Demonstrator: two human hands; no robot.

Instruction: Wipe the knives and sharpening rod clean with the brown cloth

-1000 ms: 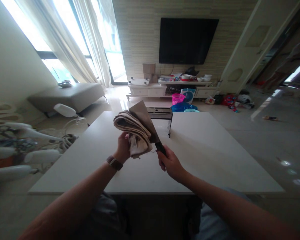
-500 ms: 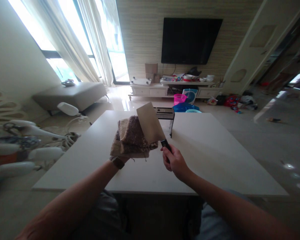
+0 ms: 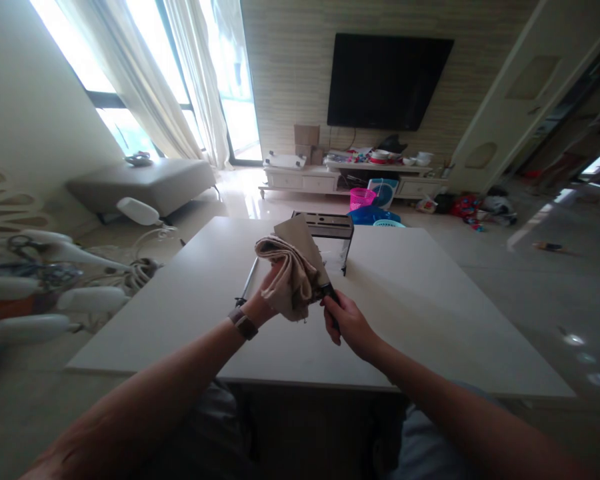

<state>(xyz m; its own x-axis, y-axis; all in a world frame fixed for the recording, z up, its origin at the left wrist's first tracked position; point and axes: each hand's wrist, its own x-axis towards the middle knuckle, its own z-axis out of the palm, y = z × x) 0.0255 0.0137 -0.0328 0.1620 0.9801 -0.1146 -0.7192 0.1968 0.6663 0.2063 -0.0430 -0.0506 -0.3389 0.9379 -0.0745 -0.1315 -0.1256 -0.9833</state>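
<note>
In my right hand (image 3: 349, 321) is the black handle of a cleaver (image 3: 303, 241), its broad blade slanting up and to the left. A folded beige and brown cloth (image 3: 291, 280) is gripped by my left hand (image 3: 264, 301) and lies against the blade's left side and lower part. Most of my left fingers are hidden by the cloth. Just behind the blade, a knife block (image 3: 339, 230) with slots in its top stands on the white table (image 3: 420, 320). A thin rod-like tool (image 3: 249, 281) with a dark end lies left of my left hand.
White lamp-like parts and coiled cables (image 3: 143, 270) crowd the floor at the left. Beyond the table are a pink basket (image 3: 361, 198), a blue tub (image 3: 375, 215) and a low TV cabinet (image 3: 300, 181). A grey bench (image 3: 145, 187) stands near the window.
My left hand has turned and moved right, folding the cloth around the blade's side. The thin rod, hidden before, now shows. The cleaver has dipped slightly, and my right hand keeps its grip.
</note>
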